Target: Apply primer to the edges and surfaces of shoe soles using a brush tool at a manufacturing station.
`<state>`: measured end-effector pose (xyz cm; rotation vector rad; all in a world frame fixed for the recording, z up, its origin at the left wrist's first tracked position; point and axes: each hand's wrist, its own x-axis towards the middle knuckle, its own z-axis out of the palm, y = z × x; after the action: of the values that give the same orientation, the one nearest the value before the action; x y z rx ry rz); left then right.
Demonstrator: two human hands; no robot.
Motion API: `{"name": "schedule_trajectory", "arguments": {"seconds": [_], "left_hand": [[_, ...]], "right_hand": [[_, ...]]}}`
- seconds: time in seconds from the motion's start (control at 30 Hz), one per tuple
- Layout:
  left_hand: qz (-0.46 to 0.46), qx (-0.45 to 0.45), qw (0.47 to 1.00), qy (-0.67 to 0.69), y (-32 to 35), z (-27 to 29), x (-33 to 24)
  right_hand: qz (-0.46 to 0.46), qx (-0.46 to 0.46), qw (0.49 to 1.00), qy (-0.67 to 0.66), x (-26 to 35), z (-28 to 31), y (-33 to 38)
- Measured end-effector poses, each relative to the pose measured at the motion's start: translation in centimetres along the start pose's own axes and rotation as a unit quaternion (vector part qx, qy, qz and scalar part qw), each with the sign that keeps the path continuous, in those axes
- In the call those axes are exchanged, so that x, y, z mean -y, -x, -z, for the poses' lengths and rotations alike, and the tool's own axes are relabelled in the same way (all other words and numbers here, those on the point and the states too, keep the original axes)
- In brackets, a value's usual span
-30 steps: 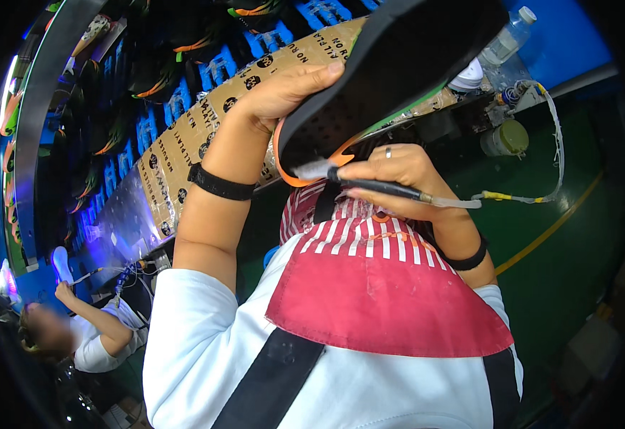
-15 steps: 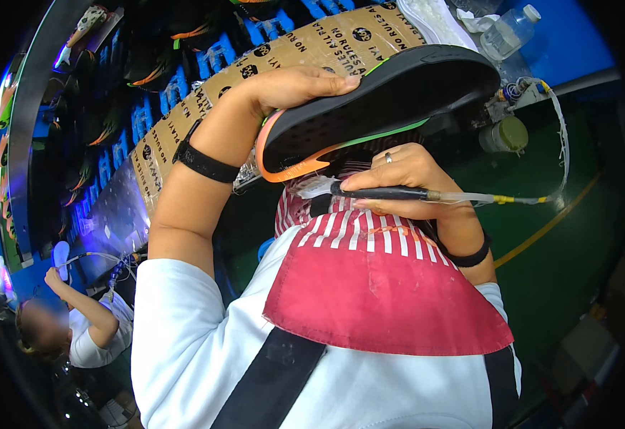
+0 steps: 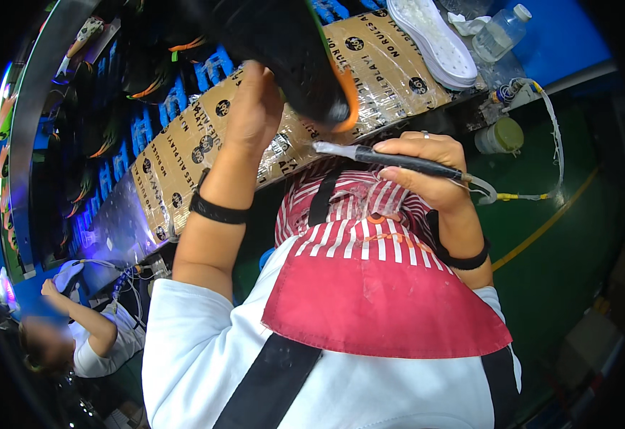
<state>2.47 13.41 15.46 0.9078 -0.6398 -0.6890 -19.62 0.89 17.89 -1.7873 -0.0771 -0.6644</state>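
In my left hand (image 3: 259,107) is a black shoe sole (image 3: 284,50) with an orange rim. My left fingers are partly hidden behind it, and its lower, orange-edged end tips down over the cardboard. The upper part runs out of the picture. My right hand (image 3: 430,168) is closed round the black handle of a brush (image 3: 398,161). The brush's whitish tip points left, a little below the sole's orange end and apart from it. A thin tube runs from the rear of the handle.
Printed cardboard (image 3: 205,129) under clear film covers the bench. White soles (image 3: 441,50) and a clear bottle (image 3: 500,34) sit at its far right, above a lidded jar (image 3: 502,136). Blue racks (image 3: 173,100) with black-and-orange shoes stand behind. A co-worker (image 3: 101,332) is at lower left.
My left hand has swung the sole up and to the left, turning it so one end points down. The brush has risen slightly and now points at the bench edge.
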Motion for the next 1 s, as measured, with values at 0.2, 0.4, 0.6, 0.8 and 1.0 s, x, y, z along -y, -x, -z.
{"name": "schedule_trajectory", "arguments": {"seconds": [0.2,0.4,0.6,0.8,1.0], "left_hand": [[0.187,-0.035,0.951,0.243,3.0,1.3,-0.2],[0.29,-0.132,0.898,0.305,6.2,1.0,2.8],[0.272,-0.065,0.899,0.337,6.4,-3.3,2.5],[0.307,-0.02,0.87,0.386,6.8,-4.1,3.4],[0.294,-0.009,0.863,0.411,7.4,-3.7,6.2]], "right_hand": [[-0.059,-0.059,0.996,-0.023,-0.2,0.2,0.5],[-0.137,-0.153,0.973,-0.103,0.3,0.0,0.2],[-0.093,-0.194,0.966,-0.142,1.1,-0.9,-2.4],[-0.069,-0.317,0.946,-0.016,1.1,-1.2,-5.2],[0.045,-0.313,0.931,0.184,-1.3,-2.5,-6.9]]}}
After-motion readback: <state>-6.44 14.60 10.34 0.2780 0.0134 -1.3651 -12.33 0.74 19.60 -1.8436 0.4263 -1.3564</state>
